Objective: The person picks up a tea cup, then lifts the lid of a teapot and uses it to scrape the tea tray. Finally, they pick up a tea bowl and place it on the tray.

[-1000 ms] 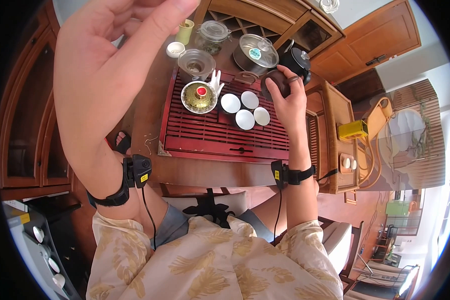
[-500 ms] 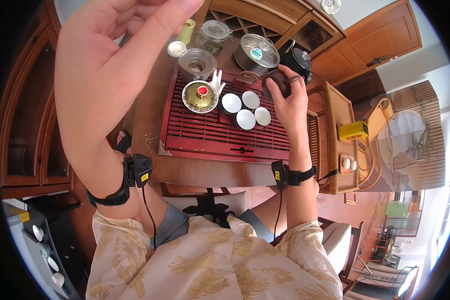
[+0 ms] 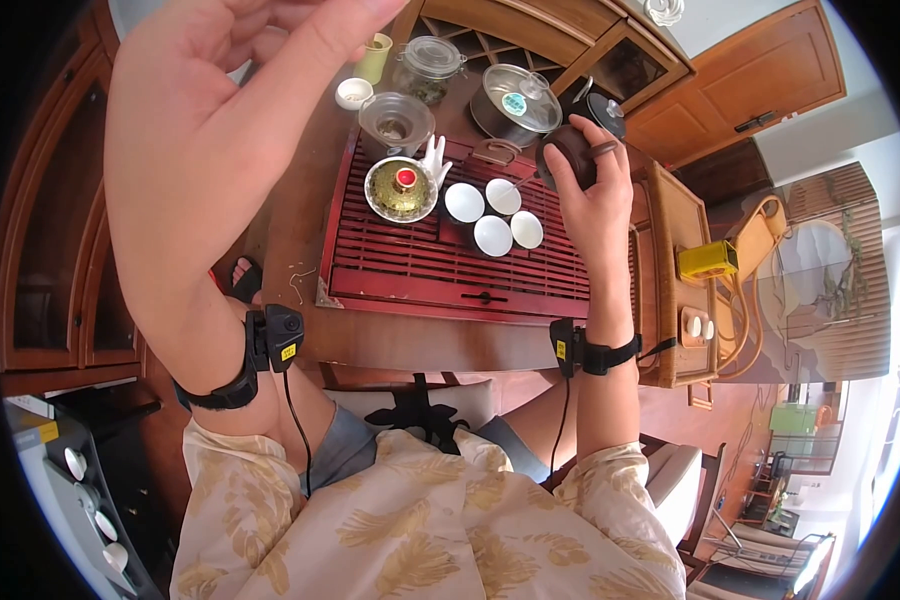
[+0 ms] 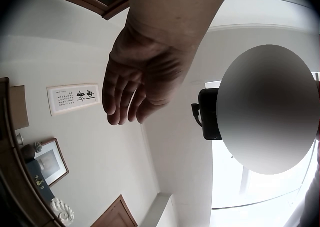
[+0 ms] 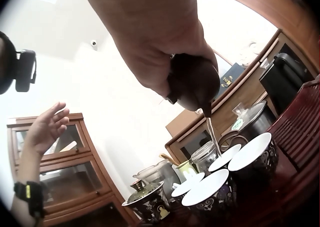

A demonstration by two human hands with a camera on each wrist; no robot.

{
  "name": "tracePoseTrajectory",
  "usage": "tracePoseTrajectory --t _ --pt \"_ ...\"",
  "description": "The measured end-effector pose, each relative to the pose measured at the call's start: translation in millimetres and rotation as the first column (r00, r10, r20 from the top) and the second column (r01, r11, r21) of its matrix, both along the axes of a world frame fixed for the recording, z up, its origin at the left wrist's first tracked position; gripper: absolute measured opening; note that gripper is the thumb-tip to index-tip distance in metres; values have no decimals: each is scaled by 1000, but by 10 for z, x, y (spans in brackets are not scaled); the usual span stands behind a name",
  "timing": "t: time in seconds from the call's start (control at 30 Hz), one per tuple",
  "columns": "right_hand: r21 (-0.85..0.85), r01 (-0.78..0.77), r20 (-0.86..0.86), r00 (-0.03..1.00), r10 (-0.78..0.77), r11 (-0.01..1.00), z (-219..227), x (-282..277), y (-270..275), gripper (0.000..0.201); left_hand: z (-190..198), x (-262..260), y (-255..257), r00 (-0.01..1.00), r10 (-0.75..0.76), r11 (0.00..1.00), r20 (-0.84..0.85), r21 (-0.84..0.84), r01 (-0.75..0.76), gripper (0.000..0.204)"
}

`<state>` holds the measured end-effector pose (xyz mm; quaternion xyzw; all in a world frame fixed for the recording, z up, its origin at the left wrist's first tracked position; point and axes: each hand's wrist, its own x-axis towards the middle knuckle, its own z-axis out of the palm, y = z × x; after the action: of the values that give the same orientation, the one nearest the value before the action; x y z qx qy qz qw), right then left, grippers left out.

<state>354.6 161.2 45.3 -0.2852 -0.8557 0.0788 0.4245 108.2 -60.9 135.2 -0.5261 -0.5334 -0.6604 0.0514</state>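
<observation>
My right hand (image 3: 602, 200) grips a small dark brown teapot (image 3: 568, 158), tilted with its spout to the left. In the right wrist view, a thin stream falls from the teapot (image 5: 195, 84) into a white-lined cup (image 5: 225, 157); this cup (image 3: 503, 196) is one of several grouped on the red slatted tray (image 3: 420, 290). Left of the cups sit a lidded bowl with a gold lid (image 3: 400, 190) and a white hand-shaped figure (image 3: 435, 160). Raised high at the left, my left hand (image 3: 210, 100) holds nothing, its fingers loosely bent in the left wrist view (image 4: 142, 74).
Behind the tray stand a glass bowl (image 3: 397, 124), a small white cup (image 3: 354, 94), a green cup (image 3: 373, 60), a clip-lid jar (image 3: 430, 70), a glass-lidded pot (image 3: 515, 105) and a black kettle (image 3: 604, 115). A wicker stand (image 3: 670, 300) is at the right.
My right hand has shifted slightly right and turned the teapot, and a thin stream now runs from its spout. My left hand has barely moved.
</observation>
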Motion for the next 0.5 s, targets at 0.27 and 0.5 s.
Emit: tracePoseTrajectory --t 0.27,0.5 --pt "-126 25 26 999 -21 992 -247 20 99 41 -14 -19 8 1000 -12 1000 15 9 12 12" --pt "-99 95 107 991 -84 991 -182 6 55 66 20 -1 8 994 -63 998 87 -23 65 12"
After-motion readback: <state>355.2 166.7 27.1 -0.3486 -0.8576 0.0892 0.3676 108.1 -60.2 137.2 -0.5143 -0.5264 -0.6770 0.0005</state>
